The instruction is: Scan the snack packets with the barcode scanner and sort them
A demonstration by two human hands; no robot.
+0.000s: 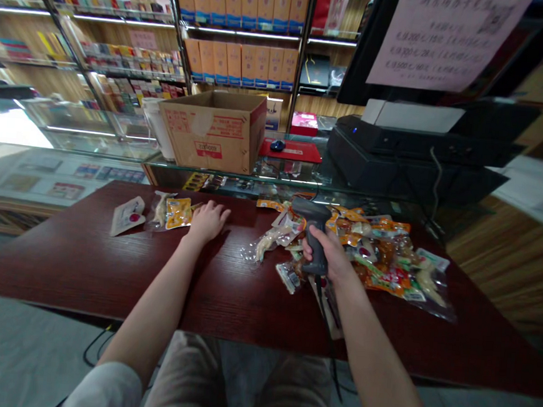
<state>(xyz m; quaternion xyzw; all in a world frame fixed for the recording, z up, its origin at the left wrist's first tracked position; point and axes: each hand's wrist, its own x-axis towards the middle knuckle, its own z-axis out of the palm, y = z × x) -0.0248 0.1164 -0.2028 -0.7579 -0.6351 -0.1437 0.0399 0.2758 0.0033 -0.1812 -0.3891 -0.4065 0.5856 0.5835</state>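
Note:
My right hand [325, 251] is wrapped round the grip of a dark grey barcode scanner [315, 216], its cable hanging down past the table's front edge. Under and around the scanner spreads a pile of packaged snacks [384, 256] in clear and orange wrappers. My left hand [209, 220] rests on the tabletop with its fingers apart, right beside an orange snack packet [178, 213]. To the left of that packet lie a clear packet with pale contents [160, 210] and a whitish pouch with a dark red spot [128, 216].
The dark red-brown table [60, 256] meets a glass counter carrying an open cardboard box [211, 130], a mouse [277, 145] on a red mat [304, 151] and black machines [397, 157]. A monitor back [358, 60] bears a pink notice. Stocked shelves [242, 32] stand behind.

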